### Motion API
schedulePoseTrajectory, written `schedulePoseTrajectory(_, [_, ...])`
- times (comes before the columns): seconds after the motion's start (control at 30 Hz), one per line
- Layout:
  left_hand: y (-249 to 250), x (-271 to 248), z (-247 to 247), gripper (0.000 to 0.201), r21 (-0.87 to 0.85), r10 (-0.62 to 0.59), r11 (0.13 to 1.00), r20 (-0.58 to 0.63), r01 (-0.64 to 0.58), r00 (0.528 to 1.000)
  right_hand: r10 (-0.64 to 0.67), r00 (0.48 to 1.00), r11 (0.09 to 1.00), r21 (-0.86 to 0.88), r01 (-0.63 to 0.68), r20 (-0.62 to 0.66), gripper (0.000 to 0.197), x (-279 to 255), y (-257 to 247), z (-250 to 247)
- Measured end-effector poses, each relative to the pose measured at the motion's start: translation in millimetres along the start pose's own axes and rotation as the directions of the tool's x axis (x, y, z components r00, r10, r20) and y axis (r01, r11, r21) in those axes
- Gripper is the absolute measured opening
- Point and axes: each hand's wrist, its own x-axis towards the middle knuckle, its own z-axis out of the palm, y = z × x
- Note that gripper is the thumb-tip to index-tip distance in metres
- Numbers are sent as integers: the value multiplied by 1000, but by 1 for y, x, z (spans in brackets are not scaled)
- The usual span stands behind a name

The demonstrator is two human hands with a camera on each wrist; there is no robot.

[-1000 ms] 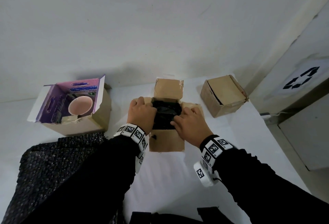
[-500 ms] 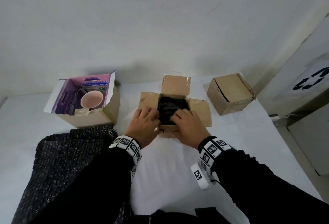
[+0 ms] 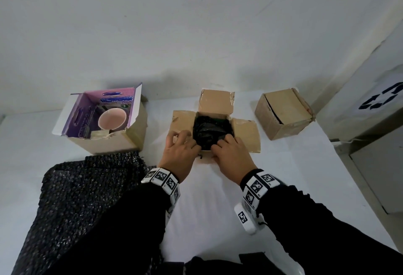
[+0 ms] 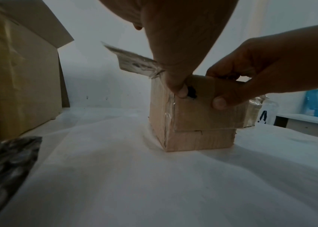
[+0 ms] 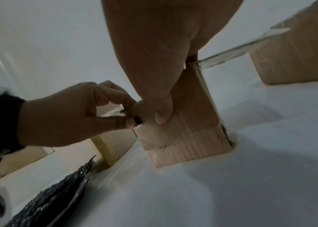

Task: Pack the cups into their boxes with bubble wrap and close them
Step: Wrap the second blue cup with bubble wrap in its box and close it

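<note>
Small brown cardboard box [image 3: 214, 119], mid-bench near the far edge, flaps open, black bubble-wrapped bundle [image 3: 210, 130] inside | my left hand [image 3: 181, 154] and right hand [image 3: 232, 158] both grasp its near flap [image 4: 202, 106], thumbs outside | pink cup [image 3: 112, 119] sits in the purple-lined box [image 3: 102, 122], far-left.

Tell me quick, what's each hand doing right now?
Left hand: fingers and thumb pinch the near flap of the middle box.
Right hand: grips the same flap.
</note>
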Motion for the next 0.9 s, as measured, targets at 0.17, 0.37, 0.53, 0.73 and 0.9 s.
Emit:
schedulePoseTrajectory(0.17, [-9, 5, 6, 13, -3, -27, 1000, 15, 27, 1000, -22, 994, 933, 360, -19, 109, 32, 28, 13, -32])
schedulePoseTrajectory(0.37, [-20, -4, 11, 54, -119, -129, 984, 66, 136, 989, -121, 978, 954, 292, 68, 169, 49, 81, 20, -29])
schedulePoseTrajectory(0.53, [-17, 0, 17, 49, -87, -72, 993, 75, 79, 995, -159, 946, 982, 146, 122, 282, 56, 98, 23, -15])
schedulePoseTrajectory(0.73, [-12, 13, 20, 30, -34, -53, 998, 79, 56, 995, -180, 927, 983, 91, 158, 328, 39, 102, 34, -3])
schedulePoseTrajectory(0.9, [-12, 13, 16, 35, -34, -39, 999, 83, 42, 996, -180, 952, 981, 119, 154, 249, 46, 96, 34, 3])
